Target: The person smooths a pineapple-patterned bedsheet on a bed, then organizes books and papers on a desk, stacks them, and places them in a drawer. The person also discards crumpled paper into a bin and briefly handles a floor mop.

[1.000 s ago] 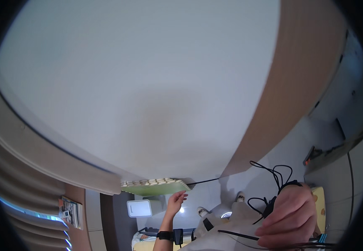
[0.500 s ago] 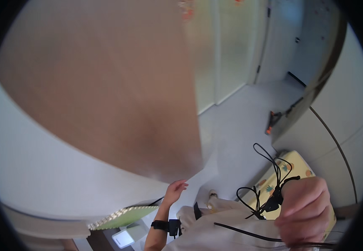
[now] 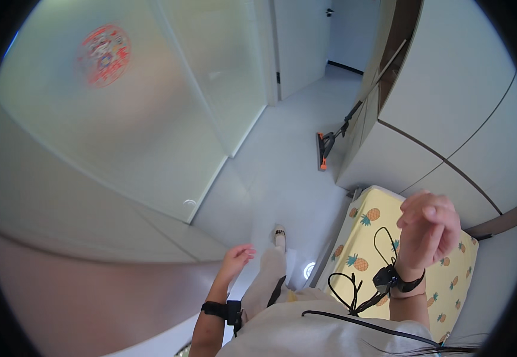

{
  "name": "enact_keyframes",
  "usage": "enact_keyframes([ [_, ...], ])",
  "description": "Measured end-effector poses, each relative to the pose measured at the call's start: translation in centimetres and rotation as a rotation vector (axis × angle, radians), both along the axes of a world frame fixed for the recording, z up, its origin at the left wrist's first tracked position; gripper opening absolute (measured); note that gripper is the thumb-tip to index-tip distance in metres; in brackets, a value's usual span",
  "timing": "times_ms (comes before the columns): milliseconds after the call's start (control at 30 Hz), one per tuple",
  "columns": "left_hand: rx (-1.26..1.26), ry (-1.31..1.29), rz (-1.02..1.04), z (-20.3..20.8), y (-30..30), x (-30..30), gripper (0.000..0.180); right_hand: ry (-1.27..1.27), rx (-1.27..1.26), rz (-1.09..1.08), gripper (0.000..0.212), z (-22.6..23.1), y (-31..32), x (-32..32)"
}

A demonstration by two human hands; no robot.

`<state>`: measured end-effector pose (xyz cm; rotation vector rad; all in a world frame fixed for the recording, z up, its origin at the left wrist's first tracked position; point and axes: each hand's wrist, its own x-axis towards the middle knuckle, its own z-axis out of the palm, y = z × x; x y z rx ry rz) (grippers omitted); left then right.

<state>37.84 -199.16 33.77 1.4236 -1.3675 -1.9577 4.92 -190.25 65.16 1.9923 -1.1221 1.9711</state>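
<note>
My left hand is low in the middle of the view, its fingers loosely stretched out and holding nothing. A black strap with a small box circles that wrist. On the right, my right hand is raised above the yellow pineapple-print cover. Its fingers are loosely bent and slightly apart, with nothing visible in them. A black wrist device with looped cables sits on the right wrist.
A frosted glass sliding door with a round red sticker stands at left. A mop with an orange-ended head leans by the pale cabinet. Beyond, a white door stands ajar. My shoe is on the grey floor.
The view has swung left to right: the brown door panel has left the centre, and glass doors now fill the left. My right hand has moved up and loosened from a closed shape.
</note>
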Motion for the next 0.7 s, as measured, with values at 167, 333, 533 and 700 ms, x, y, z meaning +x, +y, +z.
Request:
enact_keyframes([
  [167, 0.042, 0.095, 0.090, -0.7, -12.4, -6.5, 0.027, -0.118, 0.087, -0.137, 0.019, -2.9, -10.2, -7.7],
  [333, 0.092, 0.078, 0.184, -1.0, -23.0, -13.0, 0.026, -0.383, 0.342, -0.223, 0.019, -6.5, -20.8, -16.0],
  [533, 0.120, 0.066, 0.095, -0.6, -33.3, -20.8, 0.025, -0.744, 0.732, -0.238, 0.022, -11.0, -28.2, -25.8],
  [700, 0.153, 0.072, 0.100, -0.6, -41.3, -26.1, 0.026, -0.980, 0.840, -0.263, 0.036, -15.0, -35.5, -34.3],
])
